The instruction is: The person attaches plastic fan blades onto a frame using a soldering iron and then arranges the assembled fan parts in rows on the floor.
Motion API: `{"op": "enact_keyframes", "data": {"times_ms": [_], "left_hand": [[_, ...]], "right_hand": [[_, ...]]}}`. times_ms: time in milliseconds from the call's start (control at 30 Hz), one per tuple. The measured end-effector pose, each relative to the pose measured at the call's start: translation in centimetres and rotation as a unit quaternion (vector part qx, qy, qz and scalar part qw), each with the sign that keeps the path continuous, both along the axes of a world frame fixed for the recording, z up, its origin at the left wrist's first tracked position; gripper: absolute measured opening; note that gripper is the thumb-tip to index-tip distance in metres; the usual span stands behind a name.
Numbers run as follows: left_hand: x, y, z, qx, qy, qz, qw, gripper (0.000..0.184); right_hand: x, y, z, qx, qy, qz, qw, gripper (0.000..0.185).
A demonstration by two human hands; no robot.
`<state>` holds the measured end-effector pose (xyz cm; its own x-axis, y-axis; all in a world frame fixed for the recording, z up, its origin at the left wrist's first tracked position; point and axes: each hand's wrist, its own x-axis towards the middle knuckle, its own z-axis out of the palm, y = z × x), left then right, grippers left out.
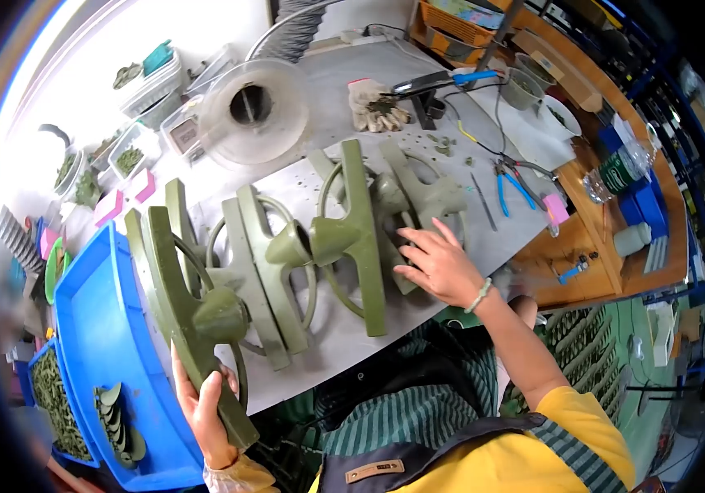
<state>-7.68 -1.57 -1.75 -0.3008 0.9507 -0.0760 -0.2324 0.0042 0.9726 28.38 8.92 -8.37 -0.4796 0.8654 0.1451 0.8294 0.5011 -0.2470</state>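
Note:
My left hand [207, 411] grips the lower end of an olive-green molded part [184, 308], thumb on one side and fingers partly hidden behind it. The part has a long flat bar, a curved loop and a short round socket. Several similar green parts stand in a row across the grey table [328, 368], among them a middle one [355, 246] and a paler one [274, 255]. My right hand [447, 269] hovers at the right end of the row, fingers stretched and apart, close to another green part [391, 197]. Whether the fingertips touch it, I cannot tell.
A blue tray [81, 287] with small green pieces [118, 427] stands at left. Behind the row are a clear round hood [282, 123], a stained glove [373, 107] and a blue-handled tool [434, 82]. Pliers [510, 185] and a bottle [619, 174] lie at right.

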Motion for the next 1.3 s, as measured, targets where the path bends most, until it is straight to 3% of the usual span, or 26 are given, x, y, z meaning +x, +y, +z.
{"op": "enact_keyframes", "data": {"times_ms": [167,267,300,433,567,667,767,867,967,1100,1200,1300], "left_hand": [[-1.8,-1.7,0.0,0.022,-0.005,0.033,0.999,0.07],[-2.3,-2.6,0.3,0.025,-0.017,0.036,0.999,0.073],[-2.6,-3.0,0.1,0.032,-0.029,0.038,0.998,0.075],[-3.6,-4.8,0.3,0.058,-0.039,0.094,0.993,0.078],[-5.3,-6.8,0.5,0.067,-0.033,0.156,0.985,0.074],[-6.2,-7.7,1.0,0.067,-0.004,0.172,0.983,0.068],[-7.0,-8.5,0.4,0.072,-0.013,0.174,0.982,0.067],[-6.7,-8.8,0.4,0.067,-0.044,0.217,0.973,0.07],[-7.5,-9.6,-0.5,0.064,-0.054,0.214,0.973,0.071],[-8.6,-9.0,-0.4,0.056,-0.048,0.184,0.98,0.071],[-8.7,-5.4,1.8,0.036,0.098,0.195,0.975,0.07],[-10.6,-0.4,1.9,0.015,0.242,0.129,0.961,0.064]], "right_hand": [[-3.4,-0.1,2.6,0.137,-0.004,-0.021,0.99,0.047],[-7.8,0.1,4.9,0.117,0.025,0.084,0.989,0.051],[-9.1,0.1,4.8,0.094,0.014,0.127,0.987,0.059],[-13.0,0.1,2.6,0.032,-0.012,0.26,0.965,0.058],[-13.1,0.1,1.0,0.014,-0.049,0.275,0.96,0.06],[-15.1,-0.1,3.4,0.021,-0.082,0.257,0.963,0.058],[-20.4,0.6,4.7,0.082,0.035,0.317,0.944,0.057],[-25.7,0.9,5.9,0.121,0.08,0.36,0.921,0.064],[-27.6,2.3,2.2,0.077,0.043,0.375,0.923,0.067],[-26.7,2.0,3.8,0.043,0.091,0.372,0.923,0.067],[-24.0,0.7,5.6,0.016,0.122,0.365,0.923,0.062],[-18.1,-1.7,5.7,-0.052,0.142,0.338,0.929,0.056]]}}
